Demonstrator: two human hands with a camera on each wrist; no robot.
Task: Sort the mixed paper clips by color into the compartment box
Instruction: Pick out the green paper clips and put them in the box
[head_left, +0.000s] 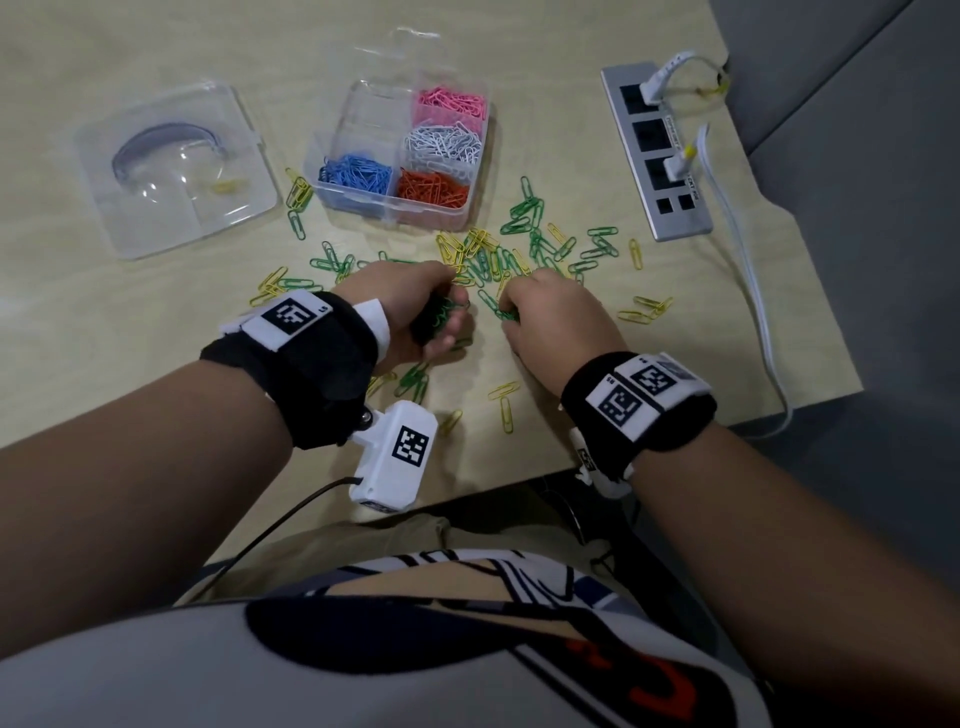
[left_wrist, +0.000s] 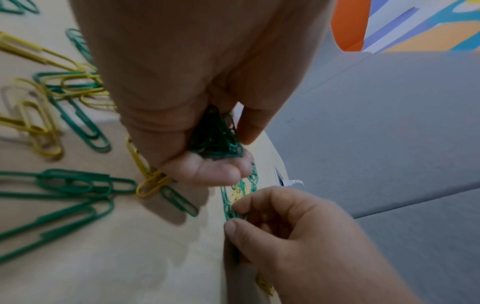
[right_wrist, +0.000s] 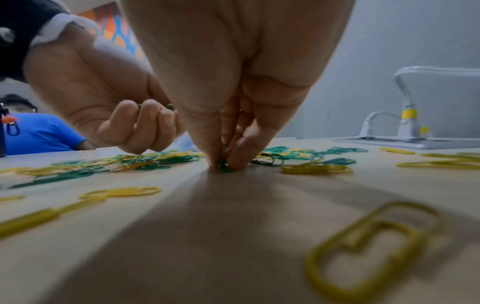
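A clear compartment box (head_left: 358, 130) stands at the table's back middle, with pink, white, blue and orange clips in separate sections. Loose green and yellow paper clips (head_left: 524, 254) lie scattered in front of it. My left hand (head_left: 441, 312) is curled round a bunch of green clips (left_wrist: 215, 142), held just above the table. Right beside it, my right hand (head_left: 511, 314) pinches a green clip (right_wrist: 224, 166) against the tabletop with thumb and fingertips.
The box's clear lid (head_left: 171, 166) lies at the back left. A silver power strip (head_left: 657, 156) with white plugs and a cable (head_left: 748, 291) runs along the right edge. Another person in a blue shirt (right_wrist: 39, 133) sits beyond the table.
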